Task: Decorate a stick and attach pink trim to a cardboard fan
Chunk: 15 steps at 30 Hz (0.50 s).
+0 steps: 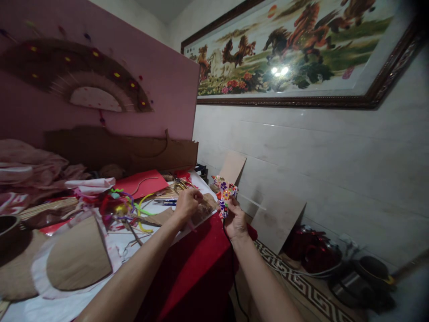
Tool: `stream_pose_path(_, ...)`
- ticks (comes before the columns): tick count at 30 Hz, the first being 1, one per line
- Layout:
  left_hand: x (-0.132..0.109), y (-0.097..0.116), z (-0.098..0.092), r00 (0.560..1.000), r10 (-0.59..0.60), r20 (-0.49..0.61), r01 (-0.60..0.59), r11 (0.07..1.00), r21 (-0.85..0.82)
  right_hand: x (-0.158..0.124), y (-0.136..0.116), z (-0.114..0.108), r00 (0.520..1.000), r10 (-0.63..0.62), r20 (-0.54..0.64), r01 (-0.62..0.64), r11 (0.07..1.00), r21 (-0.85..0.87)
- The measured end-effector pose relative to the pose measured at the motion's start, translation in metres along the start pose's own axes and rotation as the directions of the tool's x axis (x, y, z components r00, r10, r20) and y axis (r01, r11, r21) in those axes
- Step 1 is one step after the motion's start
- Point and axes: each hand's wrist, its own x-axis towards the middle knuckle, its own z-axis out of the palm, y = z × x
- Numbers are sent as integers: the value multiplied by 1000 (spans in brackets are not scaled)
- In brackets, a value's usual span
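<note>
My right hand (236,220) is wrapped round a floral-patterned glue gun (225,193), just past the table's right edge. A black cord (233,273) hangs down from its handle. To the left, my left hand (188,205) is over the table with its fingers curled together. What they pinch, if anything, is too small to make out. Beside that hand is a crumpled brown piece (206,205) at the table edge. Blue-handled scissors (166,202) lie just behind my left wrist, near a loop of brass-coloured handles (181,184).
A half-round brown fabric piece (78,255) on white cloth lies at the front left. Coloured pipe cleaners (145,208) and red paper (142,182) clutter the table. A pink board (161,89) with a fan decoration stands behind. Pots (355,279) sit on the floor at right.
</note>
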Motion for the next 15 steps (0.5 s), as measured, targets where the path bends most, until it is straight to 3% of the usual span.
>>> stream_pose_path(15,0,5,-2,986,61,152,-76,993,94,0,-1,1,1000,20,-1,-20,1000,9)
